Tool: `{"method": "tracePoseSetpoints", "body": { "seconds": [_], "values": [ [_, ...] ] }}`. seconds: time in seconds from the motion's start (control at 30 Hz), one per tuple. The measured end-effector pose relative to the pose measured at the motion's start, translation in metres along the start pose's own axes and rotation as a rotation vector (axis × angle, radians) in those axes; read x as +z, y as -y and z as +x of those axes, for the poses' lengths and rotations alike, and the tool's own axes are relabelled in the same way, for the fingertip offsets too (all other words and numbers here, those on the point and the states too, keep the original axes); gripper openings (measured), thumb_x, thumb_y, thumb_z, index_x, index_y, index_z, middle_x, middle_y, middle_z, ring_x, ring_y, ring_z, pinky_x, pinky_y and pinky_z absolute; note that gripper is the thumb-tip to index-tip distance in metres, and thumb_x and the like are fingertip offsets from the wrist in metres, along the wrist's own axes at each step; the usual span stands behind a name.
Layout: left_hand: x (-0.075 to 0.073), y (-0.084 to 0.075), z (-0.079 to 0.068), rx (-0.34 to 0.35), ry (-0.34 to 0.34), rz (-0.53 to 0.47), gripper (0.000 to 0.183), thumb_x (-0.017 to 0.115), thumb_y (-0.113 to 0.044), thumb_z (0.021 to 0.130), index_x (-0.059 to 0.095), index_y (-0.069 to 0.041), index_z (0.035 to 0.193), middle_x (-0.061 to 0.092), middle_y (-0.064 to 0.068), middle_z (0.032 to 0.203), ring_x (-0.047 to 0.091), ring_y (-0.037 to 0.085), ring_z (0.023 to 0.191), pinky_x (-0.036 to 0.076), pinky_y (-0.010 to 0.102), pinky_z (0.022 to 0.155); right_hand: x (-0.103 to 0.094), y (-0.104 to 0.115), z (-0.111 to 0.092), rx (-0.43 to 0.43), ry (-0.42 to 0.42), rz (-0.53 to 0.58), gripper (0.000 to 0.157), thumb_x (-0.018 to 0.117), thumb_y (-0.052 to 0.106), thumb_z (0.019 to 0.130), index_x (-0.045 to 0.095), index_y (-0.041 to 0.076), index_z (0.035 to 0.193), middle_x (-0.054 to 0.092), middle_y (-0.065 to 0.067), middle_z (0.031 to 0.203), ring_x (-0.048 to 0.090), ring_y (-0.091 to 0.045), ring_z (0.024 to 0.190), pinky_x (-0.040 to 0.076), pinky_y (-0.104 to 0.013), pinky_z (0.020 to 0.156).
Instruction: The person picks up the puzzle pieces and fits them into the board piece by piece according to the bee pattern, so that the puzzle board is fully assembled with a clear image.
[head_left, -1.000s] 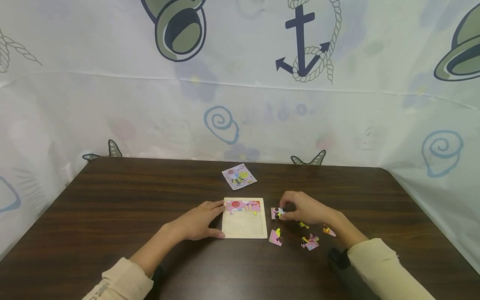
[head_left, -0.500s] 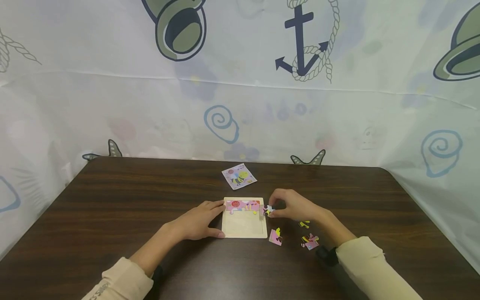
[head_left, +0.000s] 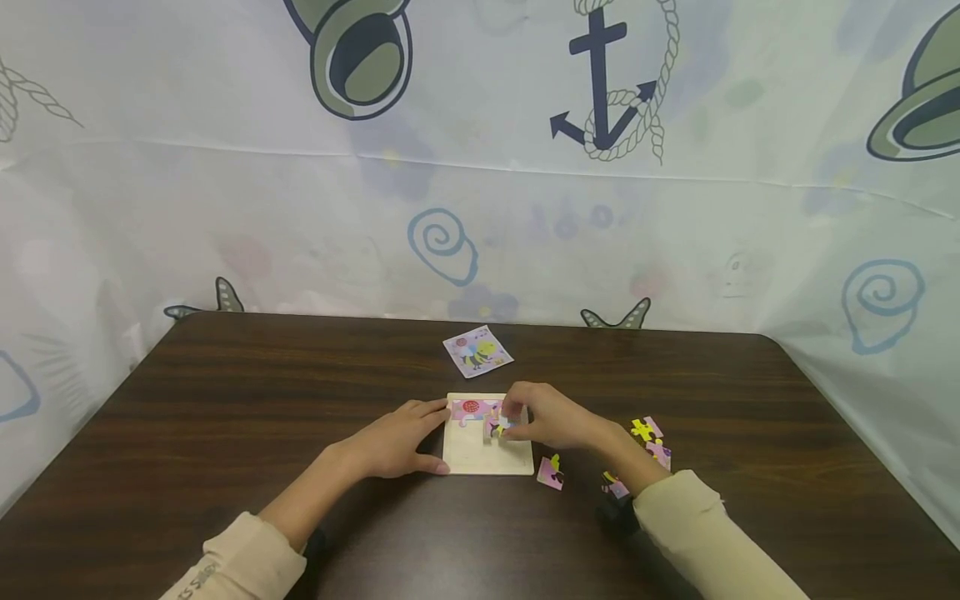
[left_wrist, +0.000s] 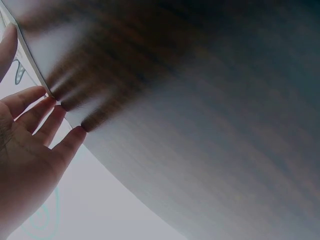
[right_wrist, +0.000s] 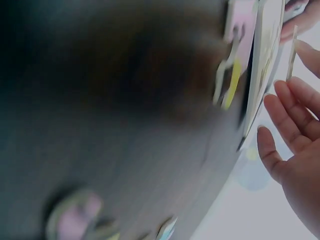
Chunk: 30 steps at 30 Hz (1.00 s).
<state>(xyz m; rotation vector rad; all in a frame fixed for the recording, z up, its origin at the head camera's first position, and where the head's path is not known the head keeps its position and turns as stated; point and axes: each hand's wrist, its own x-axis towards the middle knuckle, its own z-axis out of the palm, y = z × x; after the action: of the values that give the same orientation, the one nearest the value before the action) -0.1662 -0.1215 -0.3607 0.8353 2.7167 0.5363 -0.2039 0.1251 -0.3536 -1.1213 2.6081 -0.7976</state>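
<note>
A square wooden puzzle tray (head_left: 467,457) lies on the table, with a pink strip of fitted pieces (head_left: 467,408) along its far side. My left hand (head_left: 396,442) rests at the tray's left edge, fingers spread, thumb near the front corner. In the left wrist view the left fingertips (left_wrist: 80,129) touch the edge and tabletop. Over the tray, my right hand (head_left: 551,418) pinches a puzzle piece (head_left: 494,425) between thumb and forefinger, held tilted. Seen edge-on in the right wrist view, that puzzle piece (right_wrist: 291,54) sits between the fingertips, the other fingers loosely extended.
A loose pink-and-yellow piece (head_left: 551,472) lies just right of the tray. More pieces (head_left: 651,439) lie further right, and another (head_left: 615,484) is partly under the right forearm. Behind the tray is a picture card (head_left: 478,352) with a bee. A printed curtain hangs beyond the table.
My right hand has carried the pinched piece leftward from the table right of the tray to over the tray. The left hand stays at the tray's edge.
</note>
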Motion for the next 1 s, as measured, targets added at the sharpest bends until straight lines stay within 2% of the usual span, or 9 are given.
{"method": "tracePoseSetpoints", "body": {
  "seconds": [0.3,0.47,0.73,1.0],
  "values": [
    [-0.001,-0.001,-0.002,0.007,-0.008,-0.011,0.074,0.070,-0.036,0.079,0.041,0.002,0.135,0.034,0.016,0.142,0.033,0.032,0.127,0.033,0.047,0.099,0.010,0.011,0.016,-0.047,-0.014,-0.014,0.020,0.072,0.012,0.079,0.059,0.001,0.091,0.056,-0.004,0.085,0.052,-0.017,0.080,0.045,-0.025,0.074],
    [0.000,0.000,-0.001,0.008,-0.012,-0.009,0.073,0.070,-0.036,0.079,0.041,0.002,0.135,0.034,0.017,0.142,0.033,0.032,0.127,0.033,0.047,0.099,0.015,0.014,0.022,-0.040,-0.009,-0.049,0.022,0.072,0.014,0.079,0.061,0.001,0.092,0.056,-0.002,0.084,0.052,-0.015,0.078,0.045,-0.023,0.071],
    [0.003,0.001,-0.001,0.015,-0.016,0.005,0.073,0.069,-0.036,0.080,0.041,0.002,0.135,0.034,0.016,0.142,0.032,0.032,0.128,0.032,0.047,0.099,0.021,0.018,0.027,-0.016,-0.015,-0.149,0.019,0.071,0.020,0.079,0.062,0.007,0.090,0.055,0.001,0.084,0.050,-0.014,0.082,0.031,-0.033,0.072],
    [0.004,0.003,-0.001,0.026,-0.025,0.009,0.073,0.069,-0.037,0.079,0.041,0.003,0.135,0.034,0.017,0.142,0.032,0.033,0.128,0.032,0.048,0.099,0.025,0.022,0.029,0.013,-0.018,-0.172,0.020,0.072,0.020,0.078,0.063,0.007,0.091,0.054,0.001,0.086,0.048,-0.016,0.085,0.029,-0.035,0.072]
  ]
}}
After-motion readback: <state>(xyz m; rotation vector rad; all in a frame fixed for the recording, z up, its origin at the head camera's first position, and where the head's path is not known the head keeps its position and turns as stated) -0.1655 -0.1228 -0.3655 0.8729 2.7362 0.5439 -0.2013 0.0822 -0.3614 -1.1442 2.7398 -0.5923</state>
